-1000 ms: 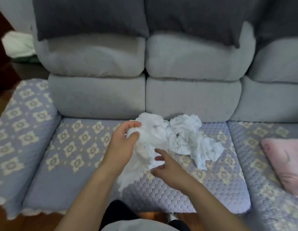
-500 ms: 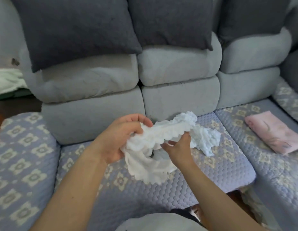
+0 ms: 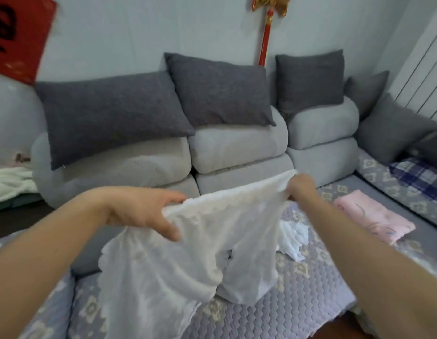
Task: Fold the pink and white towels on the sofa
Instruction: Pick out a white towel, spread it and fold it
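Observation:
I hold a thin white towel (image 3: pixel 188 260) with a scalloped edge stretched out in the air above the sofa seat (image 3: pixel 286 311). My left hand (image 3: pixel 141 211) grips its top edge on the left, and my right hand (image 3: pixel 301 187) grips the top corner on the right. The cloth hangs down loosely between them, its lower part reaching the seat. Another crumpled white towel (image 3: pixel 294 238) lies on the seat behind it. A pink towel (image 3: pixel 374 220) lies folded flat on the seat to the right.
Dark grey cushions (image 3: pixel 110 113) lean on the light grey sofa back (image 3: pixel 237 145). A blue plaid cloth (image 3: pixel 418 174) lies on the corner section at far right. White fabric (image 3: pixel 9 182) sits beyond the left armrest.
Both hands have pulled apart and lifted, spreading the bunched white towel open. The view has tilted up, showing the wall and more of the sofa.

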Action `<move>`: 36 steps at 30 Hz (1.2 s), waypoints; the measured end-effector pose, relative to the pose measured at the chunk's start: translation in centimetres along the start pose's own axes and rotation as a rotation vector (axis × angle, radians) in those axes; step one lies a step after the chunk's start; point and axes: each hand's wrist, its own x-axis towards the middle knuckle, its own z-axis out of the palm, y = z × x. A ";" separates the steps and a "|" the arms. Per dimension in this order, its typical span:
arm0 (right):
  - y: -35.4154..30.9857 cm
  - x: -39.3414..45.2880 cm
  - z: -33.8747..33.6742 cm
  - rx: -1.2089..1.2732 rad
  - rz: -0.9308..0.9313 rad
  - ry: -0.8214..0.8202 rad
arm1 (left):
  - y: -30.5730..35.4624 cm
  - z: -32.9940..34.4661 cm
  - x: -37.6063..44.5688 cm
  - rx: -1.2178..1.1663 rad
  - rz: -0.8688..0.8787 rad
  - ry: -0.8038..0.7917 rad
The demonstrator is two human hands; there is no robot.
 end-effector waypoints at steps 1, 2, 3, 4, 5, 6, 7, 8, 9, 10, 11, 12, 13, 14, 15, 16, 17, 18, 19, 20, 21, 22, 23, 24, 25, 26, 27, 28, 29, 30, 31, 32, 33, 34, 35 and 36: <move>1.1 0.8 -3.4 0.000 0.061 0.058 | -0.7 -1.0 0.8 0.239 -0.077 0.056; 2.2 1.4 -7.1 0.088 0.141 0.123 | -0.9 -2.4 1.6 0.471 -0.154 0.168; 3.0 1.8 -11.1 0.318 0.196 0.203 | -0.7 -4.2 2.3 0.624 -0.229 0.349; 3.3 2.0 -14.9 0.684 0.182 0.321 | 0.1 -6.3 2.6 0.653 -0.272 0.573; 3.1 1.7 -18.8 1.054 0.118 0.483 | 1.3 -8.8 2.4 0.609 -0.263 0.817; 2.9 1.3 -22.6 1.386 0.022 0.652 | 2.9 -11.7 1.9 0.554 -0.179 1.082; 2.7 0.5 -26.0 1.670 -0.103 0.810 | 4.8 -14.5 1.2 0.488 -0.073 1.332; 2.6 -0.2 -28.9 1.851 -0.213 0.927 | 6.9 -16.9 0.2 0.385 0.046 1.545; 2.6 -0.5 -31.2 1.897 -0.290 1.007 | 8.8 -18.8 -0.7 0.257 0.165 1.709; 2.6 -0.9 -32.4 1.839 -0.328 1.053 | 10.4 -20.1 -1.3 0.076 0.271 1.795; 2.6 -1.1 -33.2 1.692 -0.333 1.096 | 11.4 -21.1 -1.1 -0.115 0.369 1.804; 2.8 -1.5 -32.9 1.450 -0.310 1.131 | 11.9 -21.4 -0.5 -0.253 0.407 1.748; 3.1 -1.4 -31.5 1.146 -0.258 1.138 | 11.7 -21.1 0.7 -0.248 0.381 1.653; 3.3 -1.3 -29.2 0.842 -0.201 1.120 | 10.8 -20.2 2.3 -0.114 0.330 1.540; 3.8 -0.9 -26.3 0.559 -0.148 1.096 | 9.4 -18.7 4.0 0.088 0.278 1.403; 4.3 -0.7 -22.9 0.312 -0.131 1.042 | 7.7 -16.7 5.5 0.303 0.229 1.237; 5.1 -0.8 -19.4 0.114 -0.154 0.901 | 5.7 -14.6 7.0 0.493 0.178 1.057; 5.8 -1.5 -15.9 -0.031 -0.180 0.681 | 3.5 -12.4 8.1 0.641 0.102 0.887; 7.5 -2.0 -12.3 -0.189 -0.199 0.455 | 0.9 -10.4 9.0 0.752 0.013 0.748; 9.3 -2.7 -8.9 -0.343 -0.241 0.279 | -1.9 -8.6 9.6 0.836 -0.081 0.626; 11.4 -3.3 -5.8 -0.475 -0.281 0.137 | -5.0 -7.0 9.9 0.885 -0.176 0.526; 13.4 -3.9 -3.1 -0.562 -0.284 0.063 | -7.9 -5.5 10.1 0.890 -0.280 0.448; 15.3 -4.6 -1.0 -0.559 -0.262 0.038 | -10.7 -3.9 10.2 0.874 -0.374 0.368; 16.8 -5.0 0.9 -0.530 -0.155 -0.020 | -13.1 -2.0 10.4 0.838 -0.440 0.279; 17.7 -5.6 2.5 -0.556 -0.051 -0.103 | -15.0 0.3 10.6 0.799 -0.464 0.184; 18.2 -6.1 4.0 -0.571 0.016 -0.172 | -16.1 3.0 10.7 0.755 -0.464 0.095; 18.7 -6.2 5.5 -0.589 0.048 -0.195 | -17.0 5.7 10.9 0.703 -0.432 0.023; 18.8 -6.2 6.9 -0.580 0.065 -0.186 | -17.6 8.4 10.9 0.652 -0.409 -0.058; 18.8 -6.3 7.8 -0.553 0.087 -0.180 | -18.5 10.9 11.1 0.607 -0.392 -0.122; 18.7 -6.3 8.4 -0.505 0.115 -0.172 | -19.1 12.9 11.1 0.553 -0.404 -0.170; 18.6 -5.9 8.8 -0.460 0.142 -0.182 | -19.7 14.5 10.9 0.479 -0.420 -0.199; 18.5 -5.5 8.8 -0.404 0.168 -0.188 | -19.7 15.4 10.6 0.386 -0.445 -0.213; 18.6 -4.9 8.7 -0.335 0.189 -0.169 | -19.6 15.9 10.2 0.285 -0.438 -0.189; 18.7 -4.1 8.5 -0.253 0.209 -0.118 | -19.2 16.0 10.0 0.193 -0.424 -0.141; 18.8 -3.1 8.3 -0.168 0.220 -0.034 | -18.9 15.8 10.1 0.106 -0.415 -0.058; 18.8 -2.2 7.9 -0.080 0.223 0.060 | -18.5 15.2 10.2 0.060 -0.419 0.083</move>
